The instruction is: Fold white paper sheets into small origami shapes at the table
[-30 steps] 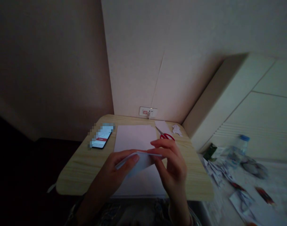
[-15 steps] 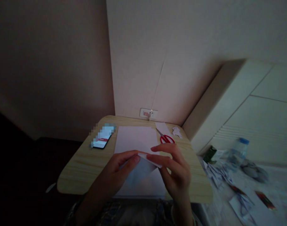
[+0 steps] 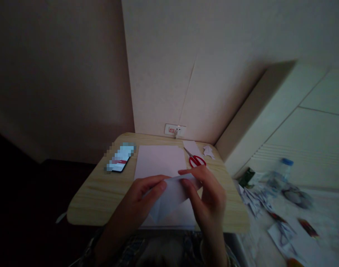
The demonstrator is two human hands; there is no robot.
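A folded white piece of paper (image 3: 170, 194) is held up between both hands, over a larger stack of white sheets (image 3: 159, 159) on the small wooden table. My left hand (image 3: 143, 194) pinches its upper left part between thumb and forefinger. At the upper right, my right hand (image 3: 207, 191) grips the same paper, thumb in front and fingers behind the edge. Red-handled scissors (image 3: 196, 160) lie just beyond my right hand, partly over a white paper strip (image 3: 190, 146). A small folded paper shape (image 3: 208, 152) sits near the table's back right corner.
A phone (image 3: 120, 157) with a lit screen lies on the left of the wooden table (image 3: 97, 202). Against the wall behind is a socket (image 3: 175, 130). To the right, a lower surface carries a blue-capped bottle (image 3: 282, 172) and several crumpled papers (image 3: 254, 200).
My right thumb has come round onto the front of the paper, and the fingers have closed on its edge. The paper's right side is now raised. My left hand keeps its pinch.
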